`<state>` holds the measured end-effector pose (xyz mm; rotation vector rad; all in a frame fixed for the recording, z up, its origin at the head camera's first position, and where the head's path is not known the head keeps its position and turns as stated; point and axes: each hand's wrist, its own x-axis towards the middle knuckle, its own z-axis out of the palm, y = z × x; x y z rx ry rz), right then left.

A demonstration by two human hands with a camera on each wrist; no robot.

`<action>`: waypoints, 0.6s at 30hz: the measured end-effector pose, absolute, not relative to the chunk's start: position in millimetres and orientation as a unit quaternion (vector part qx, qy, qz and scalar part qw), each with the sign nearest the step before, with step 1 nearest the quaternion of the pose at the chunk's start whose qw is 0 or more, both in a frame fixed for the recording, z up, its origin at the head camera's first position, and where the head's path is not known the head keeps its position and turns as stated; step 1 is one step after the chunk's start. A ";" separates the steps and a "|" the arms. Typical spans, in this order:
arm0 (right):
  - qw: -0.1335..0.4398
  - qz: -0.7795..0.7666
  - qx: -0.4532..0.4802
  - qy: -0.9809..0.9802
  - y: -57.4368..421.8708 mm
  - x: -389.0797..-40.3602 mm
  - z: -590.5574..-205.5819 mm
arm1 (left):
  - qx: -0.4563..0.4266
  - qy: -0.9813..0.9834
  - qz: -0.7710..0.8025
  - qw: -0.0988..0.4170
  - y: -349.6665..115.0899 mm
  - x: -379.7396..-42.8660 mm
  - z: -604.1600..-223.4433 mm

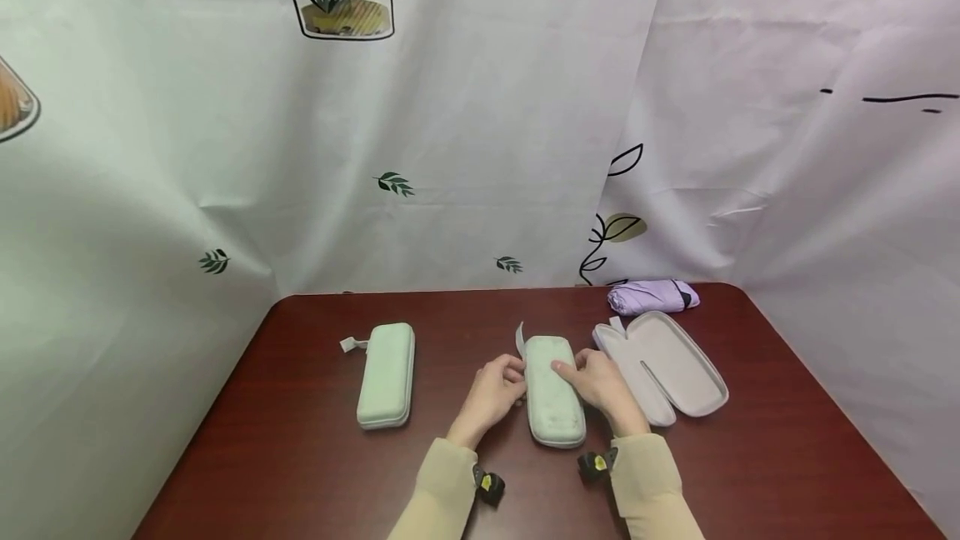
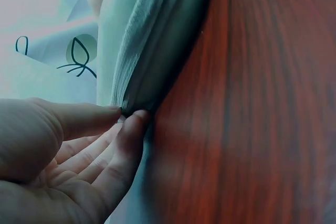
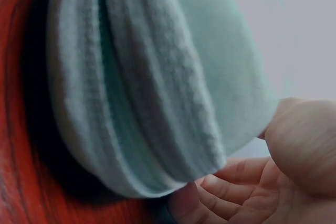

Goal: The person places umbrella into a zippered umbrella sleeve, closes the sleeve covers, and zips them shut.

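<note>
A pale green zip case (image 1: 555, 398) with a few smudges lies on the table between my hands, its loop strap at the far end. My left hand (image 1: 495, 394) is at its left side. In the left wrist view, the thumb and index fingertips (image 2: 137, 119) pinch the zipper at the seam, hiding the pull. My right hand (image 1: 602, 380) grips the case from the right, thumb on the top face and the other fingers down the side. Along the case's side in the right wrist view, the zipper seam (image 3: 118, 93) shows a narrow gap between its two edges.
Another pale green case (image 1: 387, 377) lies closed to the left, strap outward. An opened case (image 1: 686, 365) with a light lining lies just right of my right hand. Behind it is a folded purple umbrella (image 1: 647, 297). Patterned cloth (image 1: 465, 123) hangs behind the dark red table (image 1: 270, 440).
</note>
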<state>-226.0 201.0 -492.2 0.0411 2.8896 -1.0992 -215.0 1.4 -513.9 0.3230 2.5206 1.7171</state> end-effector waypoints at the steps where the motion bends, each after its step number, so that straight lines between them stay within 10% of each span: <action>1: 0.018 -0.350 0.011 0.936 199.7 -225.2 -491.4 | 0.102 0.822 0.560 0.036 1.6 -215.4 -513.7; 11: -0.107 -0.273 -0.137 0.946 185.1 -220.9 -486.2 | 0.093 0.869 0.485 0.013 2.5 -219.6 -510.7; 18: -0.091 -0.179 -0.278 0.939 192.7 -226.7 -474.5 | 0.104 0.894 0.436 -0.002 -2.1 -218.5 -509.5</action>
